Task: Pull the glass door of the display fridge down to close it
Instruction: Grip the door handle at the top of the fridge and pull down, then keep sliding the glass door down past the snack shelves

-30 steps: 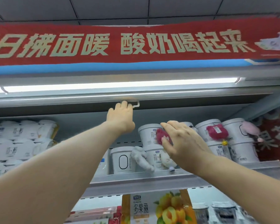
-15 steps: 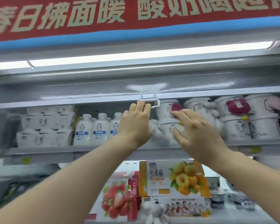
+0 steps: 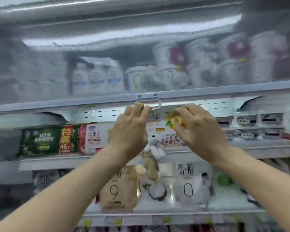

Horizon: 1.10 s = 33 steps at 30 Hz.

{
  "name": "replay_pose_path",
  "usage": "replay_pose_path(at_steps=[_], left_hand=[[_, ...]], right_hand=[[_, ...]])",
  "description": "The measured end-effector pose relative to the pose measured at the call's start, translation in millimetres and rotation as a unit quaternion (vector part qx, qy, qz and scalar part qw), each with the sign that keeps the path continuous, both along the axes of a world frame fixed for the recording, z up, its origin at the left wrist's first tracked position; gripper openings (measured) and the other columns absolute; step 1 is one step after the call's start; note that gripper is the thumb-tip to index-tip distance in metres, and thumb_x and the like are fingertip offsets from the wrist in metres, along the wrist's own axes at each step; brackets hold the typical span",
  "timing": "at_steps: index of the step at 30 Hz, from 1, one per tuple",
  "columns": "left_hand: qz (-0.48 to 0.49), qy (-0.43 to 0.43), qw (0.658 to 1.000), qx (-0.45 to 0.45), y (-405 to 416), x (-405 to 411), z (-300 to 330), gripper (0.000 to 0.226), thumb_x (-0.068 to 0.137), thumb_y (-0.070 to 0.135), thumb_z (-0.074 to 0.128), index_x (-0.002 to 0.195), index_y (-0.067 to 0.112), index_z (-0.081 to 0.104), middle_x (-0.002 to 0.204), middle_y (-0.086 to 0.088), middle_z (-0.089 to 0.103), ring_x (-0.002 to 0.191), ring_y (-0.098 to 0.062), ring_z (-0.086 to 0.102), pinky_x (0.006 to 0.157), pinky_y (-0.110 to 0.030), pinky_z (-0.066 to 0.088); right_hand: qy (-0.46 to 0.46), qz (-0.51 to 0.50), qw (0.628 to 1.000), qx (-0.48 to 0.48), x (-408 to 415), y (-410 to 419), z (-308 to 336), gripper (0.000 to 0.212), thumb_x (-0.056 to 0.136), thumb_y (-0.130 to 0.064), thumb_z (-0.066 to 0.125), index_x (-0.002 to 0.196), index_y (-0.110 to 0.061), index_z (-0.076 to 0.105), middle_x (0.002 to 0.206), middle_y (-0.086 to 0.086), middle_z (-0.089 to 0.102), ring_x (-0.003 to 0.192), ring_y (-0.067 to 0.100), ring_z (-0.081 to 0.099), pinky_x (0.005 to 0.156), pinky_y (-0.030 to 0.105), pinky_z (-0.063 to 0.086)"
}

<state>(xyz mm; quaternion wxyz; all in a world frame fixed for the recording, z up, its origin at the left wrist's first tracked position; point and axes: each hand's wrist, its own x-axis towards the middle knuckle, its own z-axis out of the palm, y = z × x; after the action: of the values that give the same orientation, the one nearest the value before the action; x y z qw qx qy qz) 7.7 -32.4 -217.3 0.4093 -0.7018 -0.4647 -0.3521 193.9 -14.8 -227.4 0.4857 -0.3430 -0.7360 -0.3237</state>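
The left hand hooks its fingers over the white handle at the bottom edge of the glass door, which covers the top shelf. The right hand hovers beside it, fingers loosely curled, gripping nothing.

A shop's chilled dairy aisle: a display fridge with stacked shelves of yoghurt tubs, bottles, printed multipack cartons and price tags.

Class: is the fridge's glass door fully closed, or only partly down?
Partly down: glass door covers the top shelf; lower shelves remain uncovered below its handle.
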Motion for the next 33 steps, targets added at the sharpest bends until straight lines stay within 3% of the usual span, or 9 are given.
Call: replay_pose_path(at_steps=[3, 8, 13, 16, 20, 24, 29, 33], left_hand=[[-0.003, 0.008, 1.0, -0.018, -14, -2, -34, 0.055, 0.06, 0.011, 0.03, 0.111, 0.006, 0.049, 0.106, -0.016, 0.057, 0.087, -0.035, 0.051, 0.06, -0.04, 0.047], [-0.026, 0.004, 0.998, -0.061, -51, 0, -81, 0.058, 0.065, 0.016, 0.024, 0.113, 0.0, 0.052, 0.106, -0.02, 0.057, 0.09, -0.038, 0.052, 0.064, -0.044, 0.049], [-0.023, -0.002, 0.995, -0.098, -84, 3, -132, 0.057, 0.062, -0.001, 0.055, 0.119, -0.002, 0.05, 0.113, -0.021, 0.055, 0.095, -0.04, 0.051, 0.066, -0.043, 0.048], [-0.003, 0.004, 0.992, -0.125, -97, 4, -179, 0.06, 0.056, -0.003, 0.06, 0.116, -0.002, 0.052, 0.112, -0.022, 0.057, 0.092, -0.039, 0.054, 0.06, -0.041, 0.048], [0.0, -0.018, 0.986, -0.167, -115, 9, -236, 0.064, 0.055, -0.002, 0.063, 0.118, 0.0, 0.05, 0.116, -0.022, 0.055, 0.092, -0.038, 0.053, 0.066, -0.041, 0.049], [-0.011, -0.046, 0.983, -0.176, -132, 15, -269, 0.057, 0.064, 0.003, 0.042, 0.121, 0.001, 0.044, 0.12, -0.02, 0.051, 0.1, -0.036, 0.046, 0.071, -0.043, 0.05], [0.009, -0.069, 0.986, -0.149, -151, 23, -302, 0.062, 0.061, 0.002, 0.05, 0.123, 0.0, 0.045, 0.124, -0.021, 0.051, 0.104, -0.034, 0.042, 0.076, -0.043, 0.048], [0.014, -0.056, 0.989, -0.136, -168, 25, -333, 0.061, 0.061, 0.0, 0.052, 0.121, 0.001, 0.044, 0.119, -0.021, 0.053, 0.097, -0.038, 0.05, 0.066, -0.042, 0.048]], right_hand=[[0.001, -0.019, 1.0, -0.022, 0, -17, -30, 0.025, 0.079, -0.013, 0.061, 0.104, -0.008, 0.06, 0.098, 0.013, 0.063, 0.089, 0.031, 0.058, 0.072, 0.039, 0.048], [0.004, -0.033, 0.997, -0.064, -6, -56, -81, 0.028, 0.078, -0.013, 0.064, 0.106, -0.008, 0.059, 0.101, 0.014, 0.063, 0.092, 0.033, 0.058, 0.07, 0.043, 0.051], [0.022, -0.053, 0.993, -0.106, -8, -92, -142, 0.033, 0.08, -0.017, 0.059, 0.112, -0.008, 0.056, 0.111, 0.016, 0.056, 0.102, 0.033, 0.051, 0.081, 0.046, 0.045], [0.016, -0.058, 0.992, -0.115, -5, -111, -171, 0.034, 0.082, -0.02, 0.054, 0.114, -0.008, 0.056, 0.115, 0.019, 0.055, 0.106, 0.032, 0.047, 0.085, 0.047, 0.042], [-0.012, -0.054, 0.992, -0.11, 2, -131, -203, 0.034, 0.079, -0.013, 0.058, 0.113, -0.007, 0.057, 0.114, 0.02, 0.057, 0.109, 0.035, 0.049, 0.09, 0.047, 0.04], [-0.01, -0.036, 0.989, -0.146, 13, -149, -243, 0.037, 0.08, -0.015, 0.058, 0.116, -0.008, 0.056, 0.116, 0.019, 0.057, 0.109, 0.034, 0.049, 0.09, 0.047, 0.04], [-0.011, -0.024, 0.986, -0.166, 25, -165, -304, 0.038, 0.08, -0.016, 0.056, 0.117, -0.007, 0.056, 0.115, 0.016, 0.058, 0.109, 0.03, 0.049, 0.089, 0.039, 0.036], [0.017, -0.014, 0.988, -0.154, 19, -174, -334, 0.042, 0.08, -0.016, 0.056, 0.121, -0.007, 0.054, 0.116, 0.017, 0.057, 0.111, 0.031, 0.047, 0.09, 0.043, 0.04]])
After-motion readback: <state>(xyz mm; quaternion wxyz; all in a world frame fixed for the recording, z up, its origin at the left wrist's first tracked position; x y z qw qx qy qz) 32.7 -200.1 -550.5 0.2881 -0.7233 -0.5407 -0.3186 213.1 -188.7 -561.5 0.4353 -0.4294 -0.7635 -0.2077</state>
